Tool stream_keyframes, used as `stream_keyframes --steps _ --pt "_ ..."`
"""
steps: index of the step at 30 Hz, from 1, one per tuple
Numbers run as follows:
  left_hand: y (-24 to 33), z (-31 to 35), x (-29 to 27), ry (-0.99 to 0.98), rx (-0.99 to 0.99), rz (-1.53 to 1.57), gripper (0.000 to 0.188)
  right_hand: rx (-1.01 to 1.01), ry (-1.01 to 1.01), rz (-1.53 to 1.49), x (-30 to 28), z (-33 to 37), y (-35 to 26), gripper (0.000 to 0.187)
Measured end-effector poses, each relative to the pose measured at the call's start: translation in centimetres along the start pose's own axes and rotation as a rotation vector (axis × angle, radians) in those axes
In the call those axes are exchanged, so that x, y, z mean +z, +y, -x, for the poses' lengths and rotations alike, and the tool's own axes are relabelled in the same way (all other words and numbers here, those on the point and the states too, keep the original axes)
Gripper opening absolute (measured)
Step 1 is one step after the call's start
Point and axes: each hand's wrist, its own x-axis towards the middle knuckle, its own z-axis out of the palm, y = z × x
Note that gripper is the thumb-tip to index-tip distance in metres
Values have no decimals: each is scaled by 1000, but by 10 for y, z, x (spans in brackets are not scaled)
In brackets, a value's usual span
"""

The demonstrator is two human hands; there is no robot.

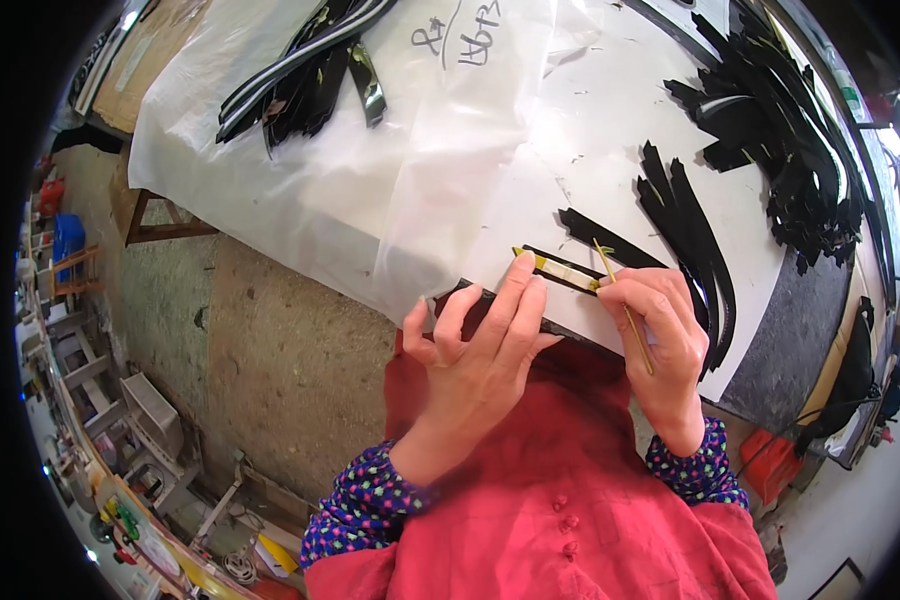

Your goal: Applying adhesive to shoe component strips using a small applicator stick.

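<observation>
On the white sheet at the table's near edge lies a short black strip (pixel 568 273) with a pale middle and yellowish patches at both ends. My left hand (pixel 478 355) rests its outstretched index and middle fingertips on the left end of this strip, holding nothing. A thin yellowish stick (pixel 603 256) is pinched in my right hand (pixel 662 325), slanting across the strip's right end. The fingers partly cover both that end and the stick. Just beyond lies another black strip (pixel 610 238), and a few long curved black strips (pixel 682 215) lie right of it.
A large heap of black strips (pixel 770 120) covers the table's right side. Another bundle (pixel 315 85) lies at the far left on translucent sheeting (pixel 300 210) with handwriting. A red container (pixel 770 463) stands below at right; wooden frames (pixel 150 425) stand on the floor at left.
</observation>
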Motion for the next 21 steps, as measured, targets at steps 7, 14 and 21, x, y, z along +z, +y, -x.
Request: stream_keyframes --steps 7,14,21 --pt "3 -5 -3 -23 -3 -68 51 -8 8 -10 0 3 5 29" --pt "3 -4 -3 -23 6 -114 51 -10 17 3 1 5 6 30" --pt "2 -5 -3 -15 11 -117 51 0 34 11 2 5 6 29"
